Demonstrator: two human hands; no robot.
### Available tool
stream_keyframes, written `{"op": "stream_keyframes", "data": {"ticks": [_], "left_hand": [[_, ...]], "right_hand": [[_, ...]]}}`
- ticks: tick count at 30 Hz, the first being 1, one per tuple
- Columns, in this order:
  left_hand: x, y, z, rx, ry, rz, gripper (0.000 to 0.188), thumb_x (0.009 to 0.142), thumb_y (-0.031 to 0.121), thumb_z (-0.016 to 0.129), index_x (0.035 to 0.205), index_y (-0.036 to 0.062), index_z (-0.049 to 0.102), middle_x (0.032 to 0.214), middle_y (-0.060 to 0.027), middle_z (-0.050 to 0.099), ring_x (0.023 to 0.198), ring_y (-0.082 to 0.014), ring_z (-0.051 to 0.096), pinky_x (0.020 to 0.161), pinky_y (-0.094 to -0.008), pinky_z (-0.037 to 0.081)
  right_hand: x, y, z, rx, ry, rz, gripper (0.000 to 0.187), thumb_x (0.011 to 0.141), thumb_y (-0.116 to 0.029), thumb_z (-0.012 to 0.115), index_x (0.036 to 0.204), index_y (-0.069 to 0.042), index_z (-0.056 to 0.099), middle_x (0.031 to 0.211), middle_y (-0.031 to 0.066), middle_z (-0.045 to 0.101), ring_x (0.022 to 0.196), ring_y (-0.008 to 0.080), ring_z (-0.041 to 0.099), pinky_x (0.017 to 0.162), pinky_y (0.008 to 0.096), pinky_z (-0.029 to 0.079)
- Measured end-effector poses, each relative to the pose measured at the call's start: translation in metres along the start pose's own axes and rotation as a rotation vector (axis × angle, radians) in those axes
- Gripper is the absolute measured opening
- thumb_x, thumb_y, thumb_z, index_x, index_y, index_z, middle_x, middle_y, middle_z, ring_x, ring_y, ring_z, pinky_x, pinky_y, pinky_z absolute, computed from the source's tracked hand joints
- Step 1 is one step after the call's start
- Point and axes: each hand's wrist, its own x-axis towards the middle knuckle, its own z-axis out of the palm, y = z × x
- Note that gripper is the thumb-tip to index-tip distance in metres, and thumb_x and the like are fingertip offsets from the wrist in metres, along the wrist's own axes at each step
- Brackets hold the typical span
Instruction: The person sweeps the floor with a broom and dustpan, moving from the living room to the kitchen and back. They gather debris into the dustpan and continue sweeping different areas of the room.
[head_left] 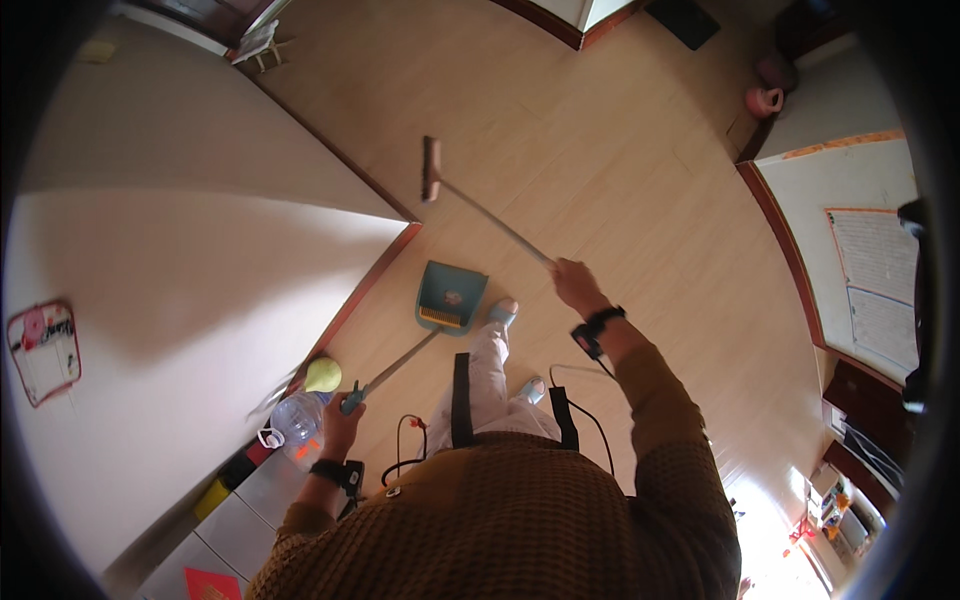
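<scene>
My right hand (pixel 580 286) is closed round the pole of a broom (pixel 498 224), its arm stretched forward. The broom's narrow brown head (pixel 431 170) is ahead and to the left, at the far end of the pole. Low on the left, my left hand (pixel 341 425) grips the upper end of a long-handled dustpan (pixel 437 283). Its teal pan rests by my left foot, near the wall corner, with a yellow comb strip along the near side. A small pale patch shows inside the pan; I cannot tell what it is.
Beside my left hand stand a large clear water bottle (pixel 297 418) and a yellow-green round thing (pixel 323 375) against the wall. The white wall's corner (pixel 414 226) juts out close to the pan. A pink jug (pixel 764 101) sits far right, and a dark mat (pixel 683 22) lies at the back.
</scene>
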Motion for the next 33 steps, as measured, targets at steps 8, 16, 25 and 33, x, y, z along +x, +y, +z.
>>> {"op": "stream_keyframes", "data": {"ticks": [8,16,25,33], "left_hand": [[0.010,0.008,-0.001,0.005,-0.009,0.035,0.030,0.077,0.016,0.075,0.102,0.0010,0.067,0.083,-0.0126,0.068,0.075,-0.0209,0.064,0.071,-0.0343,0.051],[0.028,-0.003,-0.012,0.042,-0.012,0.126,0.027,0.076,0.012,0.074,0.099,0.0006,0.067,0.081,-0.0154,0.068,0.072,-0.0229,0.064,0.067,-0.0363,0.051],[0.042,0.018,0.013,-0.107,-0.086,0.031,0.016,0.077,0.005,0.070,0.090,-0.0029,0.065,0.073,-0.0042,0.063,0.064,-0.0135,0.055,0.060,-0.0315,0.047],[0.008,0.087,0.045,0.084,-0.095,0.135,0.015,0.085,0.010,0.070,0.091,0.0005,0.061,0.060,-0.0023,0.053,0.037,-0.0111,0.044,0.032,-0.0284,0.034]], "right_hand": [[0.075,-0.053,0.017,0.016,-0.125,0.184,0.023,0.090,-0.020,0.058,0.099,-0.005,0.072,0.097,0.0224,0.071,0.095,0.0405,0.069,0.083,0.0478,0.057],[-0.055,0.104,-0.009,0.160,-0.115,0.584,0.034,0.096,-0.035,0.053,0.103,-0.007,0.071,0.110,0.0237,0.068,0.107,0.0455,0.063,0.092,0.0541,0.051],[-0.319,0.230,-0.008,0.299,-0.006,1.052,0.037,0.095,-0.038,0.052,0.111,-0.009,0.070,0.121,0.0245,0.064,0.115,0.0441,0.060,0.096,0.0528,0.050],[-0.542,0.270,0.030,0.274,0.148,1.313,0.035,0.096,-0.033,0.051,0.108,-0.005,0.069,0.102,0.0276,0.068,0.099,0.0454,0.065,0.085,0.0531,0.054]]}}
